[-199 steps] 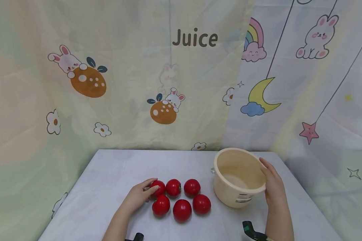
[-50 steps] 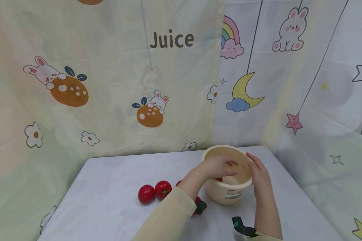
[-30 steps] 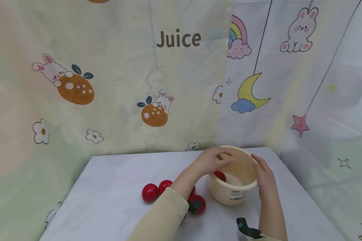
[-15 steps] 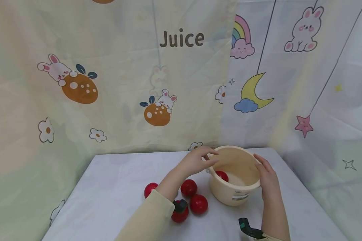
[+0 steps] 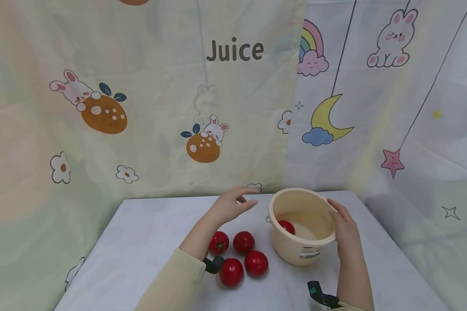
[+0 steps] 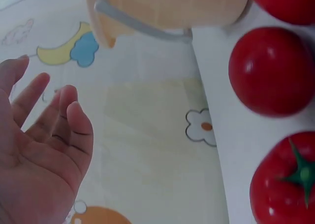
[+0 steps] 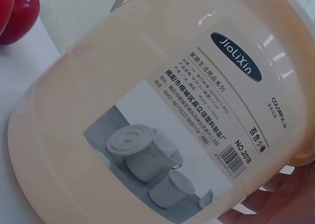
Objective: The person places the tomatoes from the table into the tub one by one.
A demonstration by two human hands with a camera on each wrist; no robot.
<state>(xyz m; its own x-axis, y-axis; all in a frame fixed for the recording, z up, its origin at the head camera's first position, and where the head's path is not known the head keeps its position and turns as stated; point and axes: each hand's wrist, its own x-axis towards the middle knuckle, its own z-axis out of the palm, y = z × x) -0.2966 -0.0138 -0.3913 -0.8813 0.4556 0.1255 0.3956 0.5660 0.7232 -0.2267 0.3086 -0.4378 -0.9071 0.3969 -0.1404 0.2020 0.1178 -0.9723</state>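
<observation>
My left hand (image 5: 231, 206) hovers over the table left of the bucket, holding nothing, its fingers loosely bent and thumb apart. In the left wrist view the palm of the left hand (image 6: 47, 150) shows bare. On the right, my right hand (image 5: 346, 226) grips the cream plastic bucket (image 5: 295, 250) by its right side, fingers at the rim. One red tomato (image 5: 286, 226) lies inside the bucket. Several more sit on the table, among them a tomato with a green calyx (image 5: 219, 242) partly behind my left forearm and a tomato (image 5: 256, 264) nearest the bucket.
The white table (image 5: 155, 242) backs onto a printed cloth (image 5: 159, 108). A grey bucket handle (image 6: 142, 26) hangs on the bucket's side. A printed label (image 7: 197, 120) is on its front. Dark wrist mounts stick out by both wrists.
My left hand went from the leftmost tomatoes into the bucket, then drew back out leftward. A tomato now lies inside the bucket. My right hand keeps its hold on the bucket.
</observation>
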